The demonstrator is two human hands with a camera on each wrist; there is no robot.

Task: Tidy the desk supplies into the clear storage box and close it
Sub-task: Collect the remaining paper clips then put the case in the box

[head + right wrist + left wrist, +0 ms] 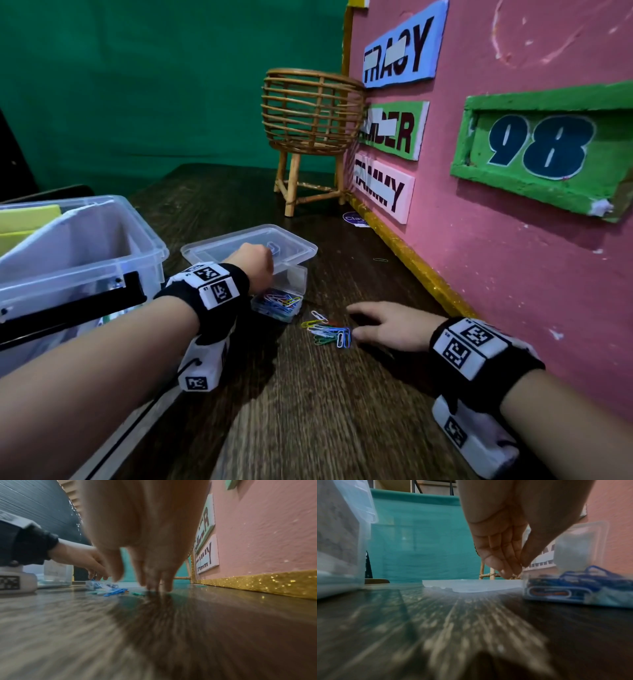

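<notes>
**Loose paper clips being gathered back into their little case**

Nearest the person, the right hand [383, 330] lies low on the wooden desk [308, 411], fingers spread and nearly straight, tips down on the surface; it holds nothing. It sits just beside a small heap of coloured paper clips [327, 330], placed, I judge, to sweep or pin them together so they can be picked up in one go.

A little further on, the small clear case [279, 301] stands open, its hinged lid tipped up, already partly filled with clips. The left hand [255, 265] hangs above it with fingers and thumb drawn together, pointing down. It may be pinching a clip or two to drop in, though the wrist view is too blurred to be sure what, if anything, sits between the fingertips [506, 572].

Behind the case lies a flat clear lid [250, 246], set aside near the work. To the left stands the big clear storage box [85, 253], open, with yellow paper inside; it waits within reach for the case once that is closed.

Farthest off, a cane basket stand [311, 116] sits against the pink board [496, 240]
</notes>
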